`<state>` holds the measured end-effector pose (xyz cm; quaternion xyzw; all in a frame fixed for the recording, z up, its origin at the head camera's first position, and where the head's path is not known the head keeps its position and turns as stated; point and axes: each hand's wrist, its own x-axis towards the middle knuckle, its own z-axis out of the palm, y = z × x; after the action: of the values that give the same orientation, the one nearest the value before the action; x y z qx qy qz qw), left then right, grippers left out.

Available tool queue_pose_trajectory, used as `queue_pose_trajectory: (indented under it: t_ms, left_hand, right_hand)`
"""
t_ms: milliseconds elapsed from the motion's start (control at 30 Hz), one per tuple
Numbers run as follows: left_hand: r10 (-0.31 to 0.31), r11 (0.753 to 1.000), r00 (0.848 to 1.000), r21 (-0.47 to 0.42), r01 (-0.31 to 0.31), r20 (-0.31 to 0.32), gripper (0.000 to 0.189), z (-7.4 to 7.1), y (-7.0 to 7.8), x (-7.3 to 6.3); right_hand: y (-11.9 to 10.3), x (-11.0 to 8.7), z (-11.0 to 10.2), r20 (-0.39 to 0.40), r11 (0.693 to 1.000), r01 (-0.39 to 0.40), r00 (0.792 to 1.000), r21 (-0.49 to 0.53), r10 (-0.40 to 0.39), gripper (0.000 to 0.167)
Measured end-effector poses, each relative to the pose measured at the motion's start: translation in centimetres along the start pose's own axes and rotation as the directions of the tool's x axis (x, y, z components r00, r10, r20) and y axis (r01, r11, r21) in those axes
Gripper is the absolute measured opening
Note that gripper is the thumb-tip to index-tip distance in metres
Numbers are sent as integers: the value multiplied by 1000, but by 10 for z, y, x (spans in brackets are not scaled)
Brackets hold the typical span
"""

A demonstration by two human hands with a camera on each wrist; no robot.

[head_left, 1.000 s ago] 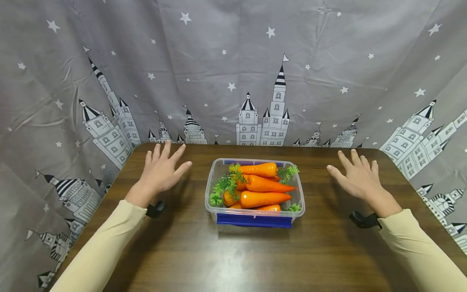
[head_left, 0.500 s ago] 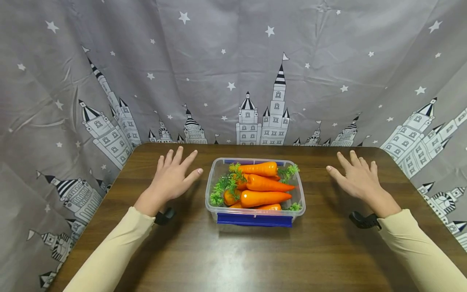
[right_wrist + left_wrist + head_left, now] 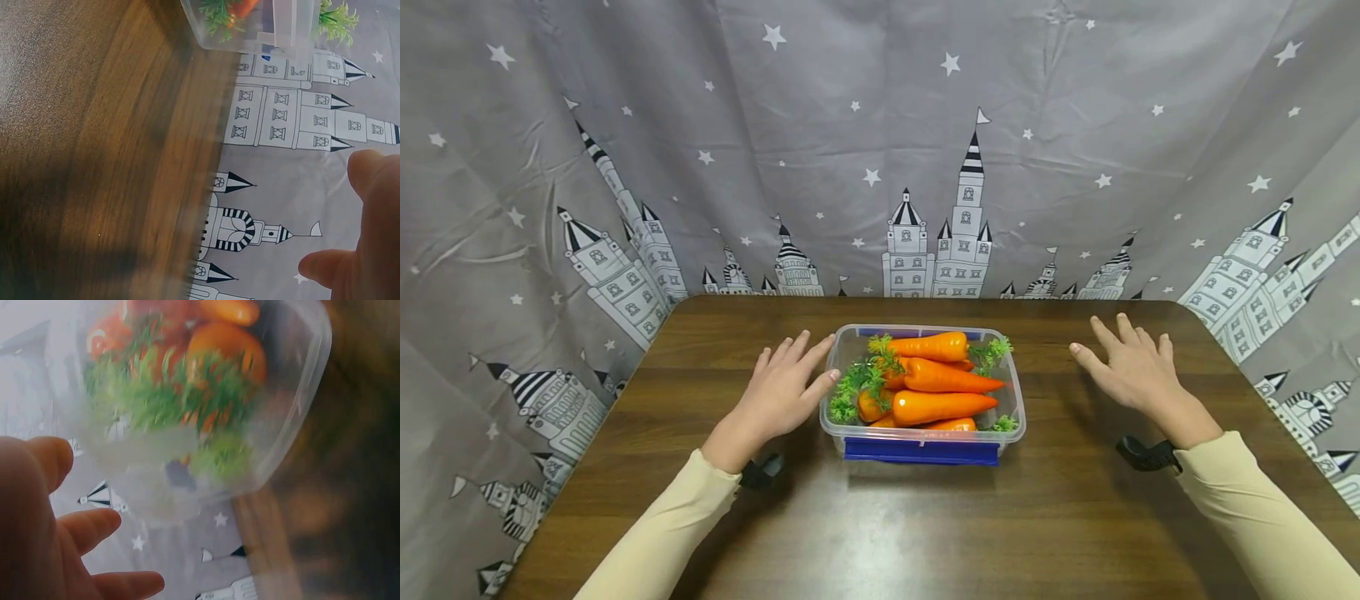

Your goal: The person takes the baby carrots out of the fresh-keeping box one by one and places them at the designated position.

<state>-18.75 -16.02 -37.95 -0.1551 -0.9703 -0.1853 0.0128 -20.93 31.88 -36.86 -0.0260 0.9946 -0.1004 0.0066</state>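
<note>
A clear plastic container (image 3: 1011, 408) with blue side clips stands on the wooden table, filled with several orange carrots (image 3: 943, 408) that have green leafy tops (image 3: 853, 387). At its left side is my left hand (image 3: 782, 392), fingers spread and straight, the tips close to the rim; whether they touch it I cannot tell. My right hand (image 3: 1135, 367) is held apart from the container on the right, fingers extended and holding nothing. In the left wrist view the container wall (image 3: 300, 406) shows blurred just beyond the fingers. The right wrist view catches only one end of the container (image 3: 231, 37).
The brown wooden table (image 3: 925, 533) extends around the container, its back edge meeting a grey curtain (image 3: 820, 125) printed with castles and stars. A black strap device sits on each wrist, such as the right wrist device (image 3: 1142, 454).
My left hand has moved rightward and slightly nearer to me, from the table's left part up to the container. The right hand and the container have stayed nearly in place.
</note>
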Motion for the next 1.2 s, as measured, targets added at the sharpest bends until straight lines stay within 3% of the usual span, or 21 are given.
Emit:
queue_pose_trajectory:
  t_ms: [233,367,633,900,1200]
  left_hand:
    - [-2,998,999,-65,-1,-54,56,16,4,-4]
    - [-24,987,997,-161,11,-79,55,25,3,-6]
    - [-62,924,988,-383,3,-143,50,41,1,-6]
    - [-150,825,980,-564,50,-132,50,52,0,-8]
    - [-155,813,976,-581,40,-150,49,54,1,-7]
  right_hand:
    - [1,-3,1,12,1000,0,1000,-1,0,85]
    - [2,-4,3,5,1000,3,1000,-5,-3,85]
    - [4,-4,5,10,1000,6,1000,-6,-6,84]
    - [2,-3,-1,12,1000,2,1000,8,-2,83]
    - [0,4,-12,6,1000,8,1000,10,-8,83]
